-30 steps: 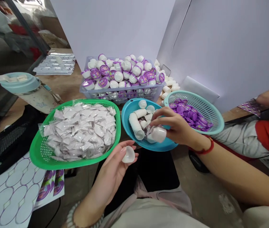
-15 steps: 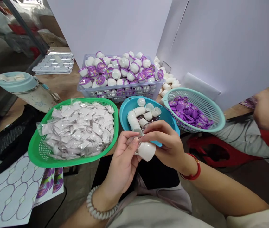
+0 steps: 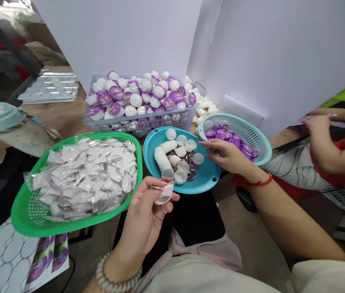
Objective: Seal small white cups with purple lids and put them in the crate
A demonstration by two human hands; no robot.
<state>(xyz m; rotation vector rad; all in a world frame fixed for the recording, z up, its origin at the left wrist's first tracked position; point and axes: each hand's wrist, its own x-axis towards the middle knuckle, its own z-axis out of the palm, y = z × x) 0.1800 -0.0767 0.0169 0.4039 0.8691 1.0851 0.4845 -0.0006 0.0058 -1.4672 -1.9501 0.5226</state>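
Note:
My left hand [image 3: 146, 219] is closed round a small white cup [image 3: 163, 194] that has a clear packet tucked in it, held just in front of the blue bowl [image 3: 209, 181]. That bowl holds several empty white cups. My right hand [image 3: 228, 156] reaches with its fingers stretched toward the teal basket [image 3: 251, 132] of purple round lids [image 3: 230, 138]; it holds nothing that I can see. A green basket [image 3: 26, 217] full of clear sachets [image 3: 83, 175] sits to the left.
A lilac crate [image 3: 138, 122] piled with lidded cups stands behind the bowl, with loose white cups beside it. A person in red sits at the right, one hand [image 3: 320, 126] on the bench. Sticker sheets [image 3: 10, 260] lie lower left; a pale blue bottle [image 3: 10, 126] lies left.
My hands have parted: the right let go of the cup it held against the left hand and moved to the teal basket. The left keeps its cup. The view shifted right.

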